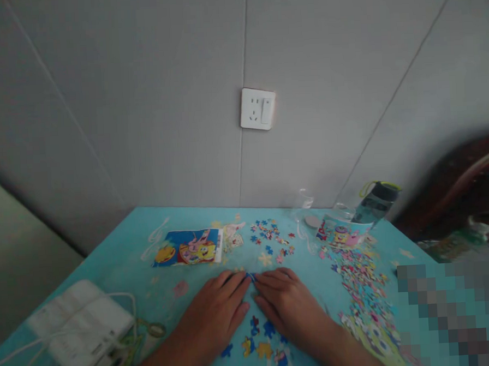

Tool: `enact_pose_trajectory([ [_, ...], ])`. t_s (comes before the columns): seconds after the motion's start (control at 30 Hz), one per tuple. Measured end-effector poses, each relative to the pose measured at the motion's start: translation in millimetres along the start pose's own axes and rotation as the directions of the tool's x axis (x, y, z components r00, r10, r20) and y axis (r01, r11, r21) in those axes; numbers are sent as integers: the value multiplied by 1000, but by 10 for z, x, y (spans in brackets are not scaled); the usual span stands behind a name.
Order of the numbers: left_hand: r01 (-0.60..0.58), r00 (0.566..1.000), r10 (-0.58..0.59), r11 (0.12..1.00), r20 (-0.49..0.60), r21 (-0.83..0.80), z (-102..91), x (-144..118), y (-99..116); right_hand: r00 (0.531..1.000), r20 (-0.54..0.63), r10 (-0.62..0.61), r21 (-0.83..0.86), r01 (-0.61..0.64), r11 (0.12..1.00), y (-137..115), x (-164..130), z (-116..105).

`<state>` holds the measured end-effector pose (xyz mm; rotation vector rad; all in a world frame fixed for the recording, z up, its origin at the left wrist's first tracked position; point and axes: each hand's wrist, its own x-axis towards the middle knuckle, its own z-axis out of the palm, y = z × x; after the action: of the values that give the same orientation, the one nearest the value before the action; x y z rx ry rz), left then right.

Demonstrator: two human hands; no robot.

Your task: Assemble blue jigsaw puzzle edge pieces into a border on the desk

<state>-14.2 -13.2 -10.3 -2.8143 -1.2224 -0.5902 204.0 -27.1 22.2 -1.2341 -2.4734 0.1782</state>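
Observation:
In the middle of the table, my left hand [221, 305] and my right hand [286, 296] meet with their fingertips together. A small blue jigsaw piece [252, 277] shows between the fingertips, mostly covered by them, and both hands are closed on it. Below and between my wrists lie several loose jigsaw pieces [264, 349], blue, yellow and pink. Beyond the fingers is a small scatter of mostly blue pieces [267, 229]. A cartoon picture card [196, 247] lies flat to the far left of the hands.
A large pile of mixed pieces [362, 278] spreads along the right side. Behind it stand a cartoon-printed tub [341, 231] and a dark bottle [376, 200]. A white box with cables [82, 322] sits at left. The wall bears a socket [257, 108].

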Motion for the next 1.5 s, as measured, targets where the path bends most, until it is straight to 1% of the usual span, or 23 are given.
enact_pose_trajectory([
  [0.1, 33, 999, -32, 999, 15, -32, -75, 11, 52, 1000, -12, -2, -2, 2, 1000, 8, -51, 17],
  [0.23, 49, 998, -47, 998, 50, -46, -140, 22, 74, 999, -4, -39, -8, 39, 999, 32, -41, 26],
  [0.43, 51, 998, -50, 997, 27, -56, -178, 10, 81, 999, 11, -45, 1, 45, 999, 50, 2, 6],
  [0.53, 39, 999, -38, 997, 13, -66, -183, 4, 76, 999, -24, -39, 11, 40, 999, 140, -33, -32],
  [0.67, 38, 999, -35, 997, 37, -69, -194, 5, 77, 992, -124, 18, 0, -18, 1000, 293, -98, -68],
  [0.8, 54, 996, -50, 997, 69, -62, -200, 9, 95, 994, -98, 44, -11, -45, 999, 310, -115, -73],
  [0.93, 59, 997, -56, 997, 54, -55, -165, -11, 80, 993, -98, 61, -16, -63, 998, 311, -109, -162],
  [1.03, 34, 999, -32, 997, 33, -67, -126, -38, 45, 976, -157, 152, 5, -153, 988, 450, -138, -312],
  [1.13, 26, 999, -25, 998, 21, -58, -86, -62, 14, 940, -214, 267, 42, -264, 964, 669, -198, -456],
  [1.2, 22, 1000, -22, 999, 14, -48, -60, -73, 2, 928, -198, 316, 63, -310, 949, 791, -240, -512],
  [1.27, 20, 1000, -20, 999, 13, -48, -43, -77, 0, 926, -148, 348, 77, -340, 937, 855, -272, -530],
  [1.37, 33, 999, -32, 999, 26, -37, -39, -66, 11, 923, -51, 381, 85, -376, 923, 837, -288, -508],
  [1.5, 46, 997, -45, 999, 55, -17, -48, -36, 18, 922, 60, 382, 93, -386, 918, 748, -270, -473],
])
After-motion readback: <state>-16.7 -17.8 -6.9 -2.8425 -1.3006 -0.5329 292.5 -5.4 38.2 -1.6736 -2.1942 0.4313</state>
